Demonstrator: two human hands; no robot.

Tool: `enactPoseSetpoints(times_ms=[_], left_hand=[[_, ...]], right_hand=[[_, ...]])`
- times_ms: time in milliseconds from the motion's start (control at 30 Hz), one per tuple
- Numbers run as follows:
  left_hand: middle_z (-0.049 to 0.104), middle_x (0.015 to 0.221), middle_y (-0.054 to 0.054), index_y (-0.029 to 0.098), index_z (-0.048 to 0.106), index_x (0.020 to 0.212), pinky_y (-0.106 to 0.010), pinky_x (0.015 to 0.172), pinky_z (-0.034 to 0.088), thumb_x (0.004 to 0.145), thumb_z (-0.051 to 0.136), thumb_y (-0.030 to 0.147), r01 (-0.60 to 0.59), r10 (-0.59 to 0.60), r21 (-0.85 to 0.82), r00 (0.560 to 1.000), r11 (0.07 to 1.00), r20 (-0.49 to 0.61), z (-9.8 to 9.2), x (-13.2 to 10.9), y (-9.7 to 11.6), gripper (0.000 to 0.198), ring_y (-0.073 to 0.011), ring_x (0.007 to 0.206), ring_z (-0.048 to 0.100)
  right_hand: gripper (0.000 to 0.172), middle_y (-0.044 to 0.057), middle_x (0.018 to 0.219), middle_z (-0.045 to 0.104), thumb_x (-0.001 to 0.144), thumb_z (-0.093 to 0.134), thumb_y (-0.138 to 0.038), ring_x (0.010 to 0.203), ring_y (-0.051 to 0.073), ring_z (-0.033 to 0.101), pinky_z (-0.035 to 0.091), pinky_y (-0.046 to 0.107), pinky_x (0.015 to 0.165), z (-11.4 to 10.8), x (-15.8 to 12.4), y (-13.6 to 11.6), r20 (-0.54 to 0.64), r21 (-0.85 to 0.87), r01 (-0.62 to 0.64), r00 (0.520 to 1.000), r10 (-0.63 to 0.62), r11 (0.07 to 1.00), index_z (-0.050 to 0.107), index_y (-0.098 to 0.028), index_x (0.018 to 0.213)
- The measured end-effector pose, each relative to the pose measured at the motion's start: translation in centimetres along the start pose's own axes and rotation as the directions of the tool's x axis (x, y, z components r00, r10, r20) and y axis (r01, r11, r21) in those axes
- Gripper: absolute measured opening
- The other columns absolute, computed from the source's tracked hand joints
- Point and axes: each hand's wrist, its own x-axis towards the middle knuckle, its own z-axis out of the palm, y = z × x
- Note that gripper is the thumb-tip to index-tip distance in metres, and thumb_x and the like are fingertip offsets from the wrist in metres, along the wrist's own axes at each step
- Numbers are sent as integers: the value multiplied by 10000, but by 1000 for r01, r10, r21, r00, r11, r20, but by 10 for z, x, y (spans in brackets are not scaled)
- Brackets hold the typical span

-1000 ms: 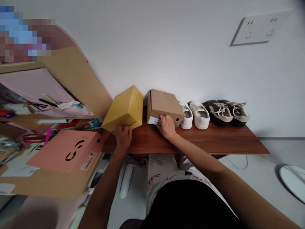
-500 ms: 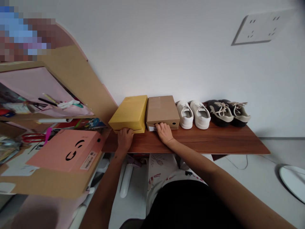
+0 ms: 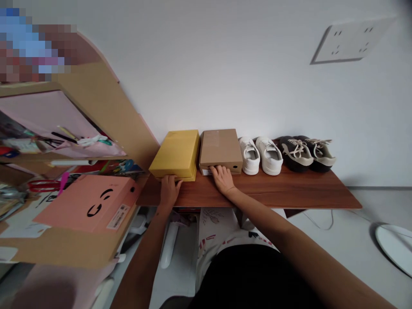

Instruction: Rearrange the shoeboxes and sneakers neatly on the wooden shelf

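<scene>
A yellow shoebox (image 3: 176,152) and a brown cardboard shoebox (image 3: 222,146) lie side by side on the reddish-brown wooden board (image 3: 277,191), both with lids on. My left hand (image 3: 169,191) rests against the yellow box's front face, its thumb spread away to the right and its fingertips partly hidden. On the brown box, my right hand (image 3: 222,179) has its fingers curled at the front edge below the lid. Right of the boxes stands a pair of white sneakers (image 3: 271,161), followed by a pair of black-and-beige sneakers (image 3: 298,156), heels toward me.
A pink shoebox (image 3: 93,199) lies on the desk (image 3: 80,249) at left, near red scissors (image 3: 44,185). Above it rises a cluttered shelf unit (image 3: 106,98). A white wall (image 3: 219,64) with a socket panel (image 3: 347,42) stands behind the board. A round white object (image 3: 395,244) is on the floor at right.
The yellow box's lid has come down at the front and sits flatter. My left hand has shifted slightly, its thumb now spread. My right hand stays at the brown box.
</scene>
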Motion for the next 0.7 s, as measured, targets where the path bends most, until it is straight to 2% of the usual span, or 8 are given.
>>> enactPoseSetpoints(times_ms=[100,200,300,367,467,567,633,700], left_hand=[[579,1057,-156,190,568,979,-486,1022,373,850,603,365,46,-47,-11,998,999,-39,-2,-1,12,221,-337,1097,515],[575,1132,-190,180,567,1039,-517,1065,336,838,611,331,42,-47,-40,992,998,-115,-3,-1,38,255,-359,1171,501],[559,1197,-197,173,561,1106,-516,1110,305,847,609,303,-27,4,-131,984,991,-179,0,-4,81,293,-348,1230,484],[546,1221,-191,173,558,1149,-500,1117,319,868,599,301,-109,74,-196,981,975,-177,8,-10,118,312,-326,1231,491],[533,1248,-164,197,560,1194,-461,1099,379,894,583,284,-233,216,-313,972,921,-88,32,-19,179,313,-288,1226,511],[529,1275,-148,200,548,1233,-423,1090,418,911,564,254,-329,383,-416,923,848,49,70,-18,240,327,-256,1241,521],[509,1325,-171,166,527,1265,-428,1112,403,906,558,206,-337,402,-402,912,851,86,100,-8,274,363,-263,1290,492],[480,1379,-210,131,505,1299,-484,1122,379,884,578,166,-276,320,-292,941,916,112,129,6,299,423,-308,1343,440]], right_hand=[[409,141,1165,603,1009,338,-175,964,252,483,351,378,845,-5,-3,-3,-22,20,-5,1000,6,1000,556,-220,1353],[407,154,1297,570,999,413,-247,1073,264,481,353,396,931,-14,-14,-1,-95,103,10,995,0,995,531,-196,1385],[428,163,1343,538,973,481,-344,1167,279,469,354,411,986,-28,-38,16,-201,205,2,979,40,979,538,-186,1366],[427,173,1343,522,957,503,-382,1209,292,461,360,429,1005,-39,-56,39,-283,250,-77,948,148,965,551,-184,1331],[439,203,1345,488,943,504,-394,1265,320,438,361,478,1035,-55,-77,88,-407,285,-272,834,373,919,535,-162,1315],[506,232,1399,430,918,511,-415,1326,354,398,345,536,1067,-64,-82,139,-454,287,-413,736,502,864,487,-136,1340],[603,251,1435,399,883,542,-458,1351,375,383,349,564,1068,-64,-77,167,-415,296,-461,727,547,837,437,-126,1375],[718,266,1432,417,835,587,-498,1355,383,394,373,564,1060,-61,-70,187,-339,340,-481,739,582,808,386,-112,1406]])
